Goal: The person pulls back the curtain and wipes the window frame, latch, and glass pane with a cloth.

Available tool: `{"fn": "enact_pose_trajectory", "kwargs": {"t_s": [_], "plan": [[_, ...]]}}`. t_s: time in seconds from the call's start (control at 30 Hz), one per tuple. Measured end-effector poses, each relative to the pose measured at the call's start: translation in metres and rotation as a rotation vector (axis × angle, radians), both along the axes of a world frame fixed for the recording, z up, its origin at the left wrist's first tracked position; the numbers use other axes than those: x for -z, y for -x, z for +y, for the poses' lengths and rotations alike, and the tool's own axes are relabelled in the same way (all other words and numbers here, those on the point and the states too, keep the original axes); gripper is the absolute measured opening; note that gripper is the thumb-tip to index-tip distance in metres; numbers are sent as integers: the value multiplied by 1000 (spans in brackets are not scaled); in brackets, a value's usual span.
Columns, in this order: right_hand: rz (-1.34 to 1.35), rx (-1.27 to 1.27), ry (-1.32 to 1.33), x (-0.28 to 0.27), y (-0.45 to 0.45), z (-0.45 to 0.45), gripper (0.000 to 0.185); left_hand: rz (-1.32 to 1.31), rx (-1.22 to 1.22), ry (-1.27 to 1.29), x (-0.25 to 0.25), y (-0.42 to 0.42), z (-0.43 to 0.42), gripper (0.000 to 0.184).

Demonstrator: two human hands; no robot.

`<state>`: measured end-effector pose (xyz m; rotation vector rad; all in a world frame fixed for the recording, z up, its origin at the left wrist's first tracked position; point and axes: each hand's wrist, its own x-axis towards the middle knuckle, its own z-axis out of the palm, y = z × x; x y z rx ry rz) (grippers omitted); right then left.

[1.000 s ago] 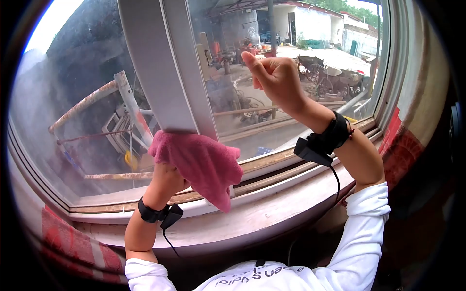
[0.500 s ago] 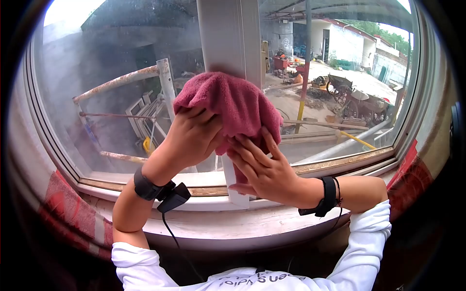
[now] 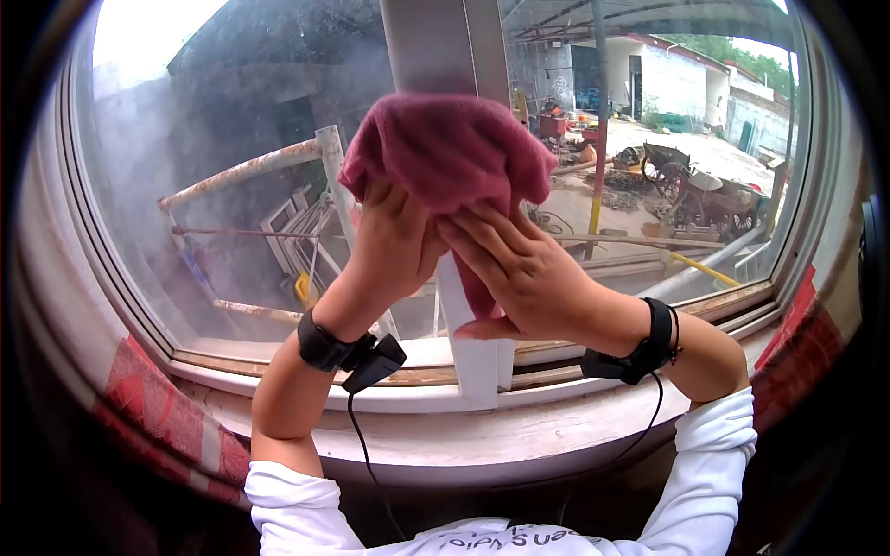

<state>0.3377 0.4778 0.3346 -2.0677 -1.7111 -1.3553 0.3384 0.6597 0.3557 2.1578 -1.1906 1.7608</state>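
A dark pink towel [image 3: 445, 148] is bunched against the white upright of the window frame [image 3: 477, 371]. My left hand [image 3: 394, 232] has its fingers closed on the towel's lower left side, the fingertips hidden beneath the cloth. My right hand [image 3: 528, 269] lies against the towel's lower right part with fingers stretched out and thumb apart. A loose tail of cloth hangs between that hand and the upright. Each wrist wears a black strap, and the left one carries a small black device [image 3: 375, 363] with a cable.
Glass panes [image 3: 250, 120] stand on both sides of the upright. A white sill [image 3: 417, 435] runs below. Red patterned fabric [image 3: 162, 408] lies at the left, with more at the right. Through the glass show a rusty metal frame [image 3: 246, 167] and a cart [image 3: 714, 199].
Both hands and the towel have moved higher up the upright. The whole view has shifted slightly, with the window scene now a little farther right and lower.
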Motion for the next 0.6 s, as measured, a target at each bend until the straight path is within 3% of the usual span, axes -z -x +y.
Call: {"fn": "enact_pose_trajectory", "kwargs": {"t_s": [0.07,0.17,0.23,0.3,0.33,0.4,0.43,0.5,0.57,0.6], "plan": [[90,24,184,39,4,-12,82,27,-7,-124,37,-1,7,42],[61,32,215,19,3,-14,77,-1,-38,-263,9,6,14,38],[-28,10,68,-21,1,-12,73,-40,-68,-270,-39,9,13,31],[-217,-23,-127,-74,-4,-2,66,5,100,-77,-88,3,12,21],[-225,-105,-197,-98,-12,6,62,-15,130,-40,-108,-13,17,30],[-293,-223,-210,-134,-22,17,62,25,152,116,-125,-19,4,30],[-248,-289,-428,-130,0,31,56,199,421,171,-130,-19,1,38],[-227,-271,-445,-114,2,31,58,372,698,231,-122,-22,-1,52],[-186,-111,-149,-83,-12,8,69,-68,333,97,-84,-21,-1,25],[-87,-116,-126,-61,-2,4,71,27,329,142,-58,-12,-3,32]]}}
